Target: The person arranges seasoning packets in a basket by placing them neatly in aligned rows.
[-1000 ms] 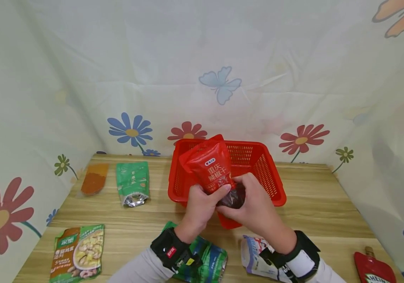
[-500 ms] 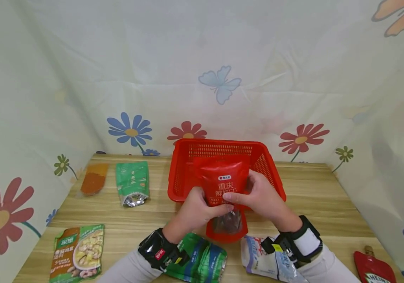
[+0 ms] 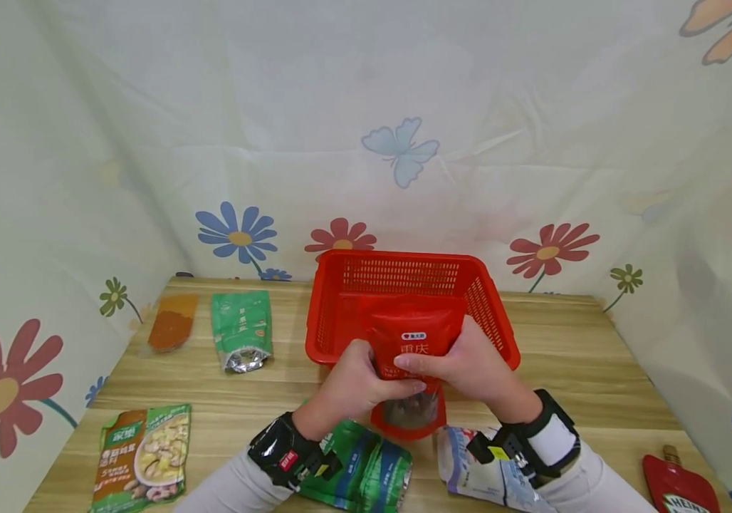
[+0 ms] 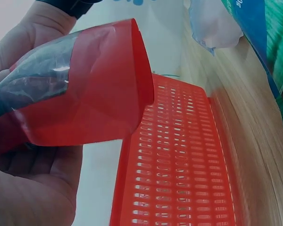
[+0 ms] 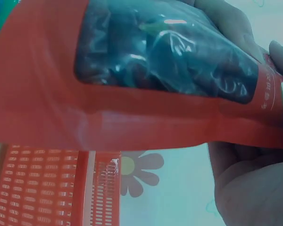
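Both hands hold a red pouch of dried chilies (image 3: 417, 324) just in front of the red basket (image 3: 322, 324). My left hand (image 3: 353, 381) grips its left side, thumb across the front. On the opposite side, my right hand (image 3: 478, 363) grips higher, thumb also on the front. The pouch's lower end hangs toward me, with dark contents behind a clear window (image 3: 412, 410). In the right wrist view that window (image 5: 165, 52) shows large, while the left wrist view shows the pouch's bottom end (image 4: 104, 89). The fingers behind the pouch are hidden in the head view.
At the back left lie an orange powder bag (image 3: 174, 324) and a green pouch (image 3: 242, 328). A soup-mix packet (image 3: 142, 456) is front left. Below the forearms are a green-and-blue packet (image 3: 366, 470) and a white-and-blue bag (image 3: 488, 474). A ketchup pouch (image 3: 680, 484) lies front right.
The chili pouch has turned from a leftward tilt to straight, and come down and right. My right hand has shifted from its lower end up to its right side, thumb on the front.
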{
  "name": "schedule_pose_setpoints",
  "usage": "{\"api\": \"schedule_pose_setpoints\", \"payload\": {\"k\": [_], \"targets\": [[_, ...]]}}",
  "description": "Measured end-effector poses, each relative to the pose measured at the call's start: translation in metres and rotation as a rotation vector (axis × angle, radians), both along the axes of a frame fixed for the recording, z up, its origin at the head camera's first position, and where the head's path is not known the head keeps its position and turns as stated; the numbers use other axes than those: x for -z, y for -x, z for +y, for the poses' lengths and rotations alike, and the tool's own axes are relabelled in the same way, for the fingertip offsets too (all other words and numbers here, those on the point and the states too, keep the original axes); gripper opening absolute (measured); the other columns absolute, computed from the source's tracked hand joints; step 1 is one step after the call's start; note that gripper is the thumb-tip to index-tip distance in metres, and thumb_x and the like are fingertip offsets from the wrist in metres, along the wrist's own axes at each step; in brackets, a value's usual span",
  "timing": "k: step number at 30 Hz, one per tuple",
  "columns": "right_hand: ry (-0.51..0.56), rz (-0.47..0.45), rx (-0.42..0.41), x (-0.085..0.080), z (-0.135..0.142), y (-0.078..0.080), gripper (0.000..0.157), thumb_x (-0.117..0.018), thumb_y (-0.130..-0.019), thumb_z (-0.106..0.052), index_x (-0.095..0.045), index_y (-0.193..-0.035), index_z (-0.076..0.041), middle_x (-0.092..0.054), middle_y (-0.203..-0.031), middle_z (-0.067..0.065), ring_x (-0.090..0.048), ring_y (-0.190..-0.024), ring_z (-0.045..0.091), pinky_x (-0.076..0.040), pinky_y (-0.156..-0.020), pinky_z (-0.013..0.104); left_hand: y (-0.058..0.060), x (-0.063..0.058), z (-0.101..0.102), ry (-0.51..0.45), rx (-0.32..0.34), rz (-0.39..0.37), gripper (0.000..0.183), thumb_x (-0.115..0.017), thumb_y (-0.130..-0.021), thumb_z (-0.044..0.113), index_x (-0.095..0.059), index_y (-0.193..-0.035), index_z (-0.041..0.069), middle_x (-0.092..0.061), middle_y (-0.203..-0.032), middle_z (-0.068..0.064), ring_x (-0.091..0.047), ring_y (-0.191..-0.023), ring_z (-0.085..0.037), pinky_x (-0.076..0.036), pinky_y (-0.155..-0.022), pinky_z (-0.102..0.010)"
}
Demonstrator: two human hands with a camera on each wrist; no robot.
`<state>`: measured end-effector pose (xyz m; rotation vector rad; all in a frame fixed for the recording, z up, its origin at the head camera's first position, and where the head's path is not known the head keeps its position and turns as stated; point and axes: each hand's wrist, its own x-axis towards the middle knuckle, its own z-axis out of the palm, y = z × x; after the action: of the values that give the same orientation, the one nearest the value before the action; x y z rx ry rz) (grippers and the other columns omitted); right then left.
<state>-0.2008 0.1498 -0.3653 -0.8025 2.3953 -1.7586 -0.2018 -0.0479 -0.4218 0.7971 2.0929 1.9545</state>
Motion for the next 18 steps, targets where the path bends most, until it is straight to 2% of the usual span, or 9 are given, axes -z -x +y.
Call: {"api": "schedule_pose_setpoints", "payload": {"k": [5,10,13,18], "targets": [[0.025,0.031,0.015,-0.0007,-0.0025,-0.0013,0.061,-0.085,-0.084,-0.019,-0.05,-0.134,-0.021,-0.067,-0.127,-0.001,-0.068,-0.112,0.025,-0.062,-0.086,0.039,-0.0005,-0.0005,-0.001,-0.009,-0.009,0.003,0.055,-0.084,-0.086,0.023,-0.055,-0.133,0.026,-0.068,-0.131,0.008,-0.066,-0.118,-0.015,-0.056,-0.1,-0.033],[0.021,0.034,0.087,-0.0007,-0.0029,0.0006,0.063,-0.086,-0.084,-0.021,-0.048,-0.134,-0.022,-0.066,-0.127,-0.002,-0.067,-0.113,0.026,-0.062,-0.085,0.038,-0.0005,0.0009,-0.0016,0.007,-0.05,-0.014,0.047,-0.082,-0.088,0.027,-0.061,-0.13,0.024,-0.072,-0.125,0.006,-0.069,-0.112,-0.015,-0.058,-0.095,-0.032],[0.018,0.002,0.127,-0.0007,-0.0023,0.0028,0.064,-0.086,-0.084,-0.025,-0.046,-0.134,-0.023,-0.065,-0.127,-0.003,-0.065,-0.115,0.027,-0.062,-0.085,0.038,-0.0006,0.0019,-0.0024,0.037,-0.075,-0.01,0.044,-0.081,-0.089,0.031,-0.063,-0.128,0.023,-0.074,-0.121,0.005,-0.07,-0.107,-0.014,-0.059,-0.092,-0.031],[0.036,-0.086,0.162,-0.0033,-0.0006,0.0076,0.066,-0.085,-0.084,-0.032,-0.045,-0.136,-0.023,-0.063,-0.13,-0.002,-0.063,-0.119,0.028,-0.062,-0.087,0.041,0.0005,0.0025,-0.0066,0.101,-0.118,0.04,0.042,-0.08,-0.089,0.037,-0.067,-0.127,0.027,-0.075,-0.117,0.009,-0.072,-0.101,-0.011,-0.06,-0.089,-0.029]]}}
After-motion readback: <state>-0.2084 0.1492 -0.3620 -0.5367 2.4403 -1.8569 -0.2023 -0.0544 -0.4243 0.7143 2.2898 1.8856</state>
